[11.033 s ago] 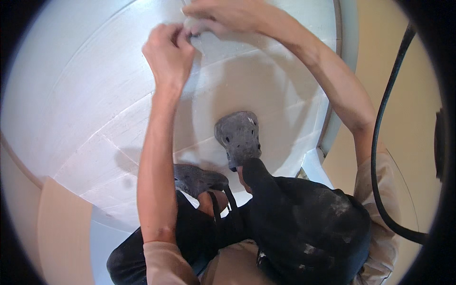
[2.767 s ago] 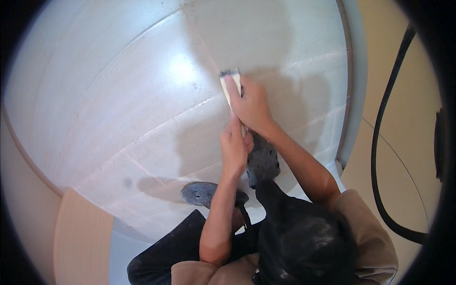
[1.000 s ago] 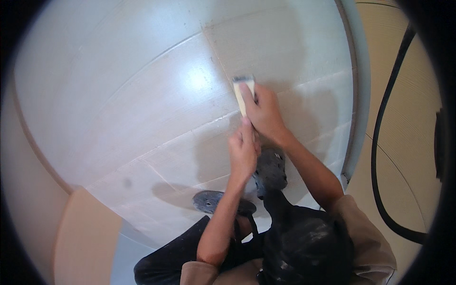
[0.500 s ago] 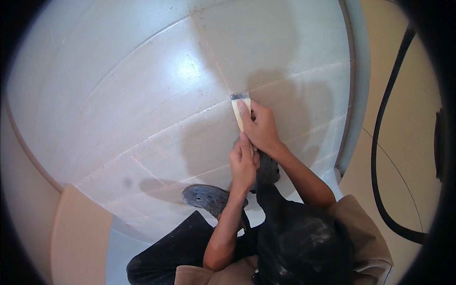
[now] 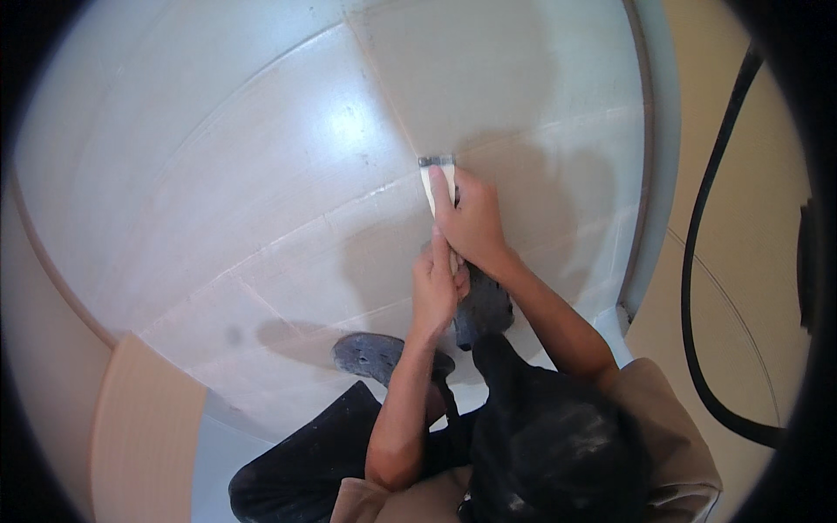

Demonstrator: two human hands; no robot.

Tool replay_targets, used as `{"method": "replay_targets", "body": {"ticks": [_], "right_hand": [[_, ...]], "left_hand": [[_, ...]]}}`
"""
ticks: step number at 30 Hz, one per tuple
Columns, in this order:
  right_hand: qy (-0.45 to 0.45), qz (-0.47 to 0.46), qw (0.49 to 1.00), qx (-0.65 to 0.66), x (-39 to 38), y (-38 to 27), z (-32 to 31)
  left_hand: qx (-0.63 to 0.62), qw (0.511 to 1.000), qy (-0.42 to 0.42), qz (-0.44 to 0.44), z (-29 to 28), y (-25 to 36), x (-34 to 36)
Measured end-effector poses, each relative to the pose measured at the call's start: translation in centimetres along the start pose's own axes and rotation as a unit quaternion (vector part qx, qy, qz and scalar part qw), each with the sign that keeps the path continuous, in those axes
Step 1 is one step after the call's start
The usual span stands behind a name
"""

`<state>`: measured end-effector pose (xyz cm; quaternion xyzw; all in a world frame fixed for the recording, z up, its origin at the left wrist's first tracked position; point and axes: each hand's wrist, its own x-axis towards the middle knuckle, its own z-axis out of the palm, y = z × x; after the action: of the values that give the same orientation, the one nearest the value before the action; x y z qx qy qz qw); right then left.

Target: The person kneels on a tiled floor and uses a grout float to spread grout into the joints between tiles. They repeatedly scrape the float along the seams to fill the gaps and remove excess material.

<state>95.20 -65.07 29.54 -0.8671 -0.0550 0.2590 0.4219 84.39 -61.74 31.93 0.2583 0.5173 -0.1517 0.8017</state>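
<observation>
A flat scraper [image 5: 447, 179] with a pale handle and a dark, narrow metal blade lies against the light tiled floor [image 5: 288, 166]. Its blade edge rests about where several tile joints meet. My right hand [image 5: 475, 218] is closed round the upper handle, thumb stretched along it toward the blade. Lower down, my left hand [image 5: 433, 288] grips the handle's end, its thumb pointing forward. The two hands touch. Part of the handle is hidden by my fingers.
My feet in dark slippers [image 5: 370, 356] rest on the tiles just behind my hands. A pale wooden panel [image 5: 144, 427] stands at the lower left. On the right, a raised edge [image 5: 647, 157] borders the tiles, and a black cable [image 5: 689, 261] curves beyond it.
Both hands and the scraper have moved a little forward and slightly left across the tiles. My grip stays the same.
</observation>
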Motion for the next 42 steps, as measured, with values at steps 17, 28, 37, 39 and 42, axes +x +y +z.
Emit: {"method": "replay_targets", "body": {"ticks": [17, 28, 37, 39, 42], "right_hand": [[0.033, -0.02, 0.998, 0.048, -2.1, 3.8, 2.0], [0.01, 0.035, 0.999, 0.023, 0.0, 0.9, 3.2], [0.028, -0.012, 1.0, -0.003, 3.8, -1.1, 4.3], [0.033, -0.011, 0.999, 0.013, 3.6, -1.5, 4.6], [0.073, -0.086, 0.992, -0.048, 8.4, -3.0, 4.8]], "left_hand": [[0.152, 0.987, 0.054, 0.02, -1.6, -0.7, -0.4], [0.103, 0.993, 0.059, -0.017, -1.5, 2.8, -0.1], [0.111, 0.993, 0.05, 0.013, -1.7, 6.9, 1.0], [0.114, 0.992, 0.048, 0.031, -1.8, 7.7, 1.5], [0.199, 0.97, 0.023, 0.135, -1.4, 10.9, 3.6]]}}
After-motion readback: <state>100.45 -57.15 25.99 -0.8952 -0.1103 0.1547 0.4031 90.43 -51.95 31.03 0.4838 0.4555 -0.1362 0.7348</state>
